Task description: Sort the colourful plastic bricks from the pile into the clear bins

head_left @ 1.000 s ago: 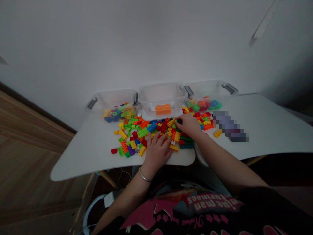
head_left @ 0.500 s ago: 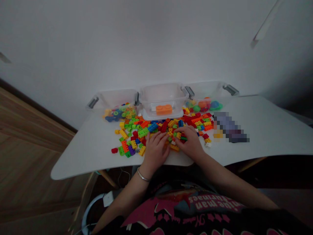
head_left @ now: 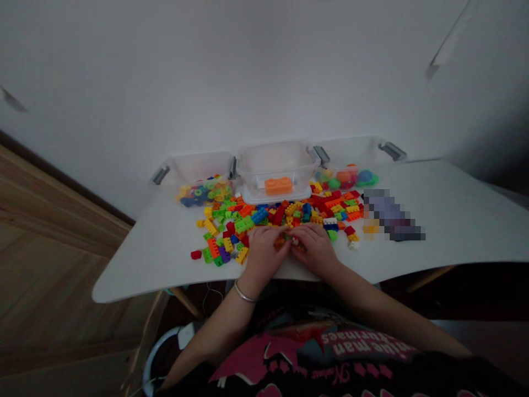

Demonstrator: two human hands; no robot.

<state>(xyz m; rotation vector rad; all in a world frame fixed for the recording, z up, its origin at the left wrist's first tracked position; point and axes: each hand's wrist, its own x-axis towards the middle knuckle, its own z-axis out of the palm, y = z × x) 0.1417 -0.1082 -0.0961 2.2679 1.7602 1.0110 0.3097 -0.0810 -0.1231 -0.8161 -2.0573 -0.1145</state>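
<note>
My left hand [head_left: 264,251] and my right hand [head_left: 318,249] meet at the front edge of a heap of colourful plastic building bricks [head_left: 243,223]. Both are closed, with fingers curled inward and the thumbs nearly touching. Between them a few small bricks [head_left: 295,241] show in part, with bits of green, orange, white and red. The fingers hide most of these bricks, so their shapes are unclear. A light green brick and a blue brick [head_left: 260,215] lie just beyond my left fingers. To the right of my right hand is a round green piece [head_left: 332,235].
Behind the heap stands a clear bin [head_left: 276,157] with a large orange brick [head_left: 278,186] at its front. Clear bins of toy pieces flank it, left [head_left: 202,165] and right [head_left: 351,151]. A blurred-out flat object [head_left: 392,215] lies right on the white table [head_left: 136,259].
My right hand has come leftward and down from the heap, with its fingers now curled in. My left hand has closed up beside it, and the two hands now meet over the small bricks.
</note>
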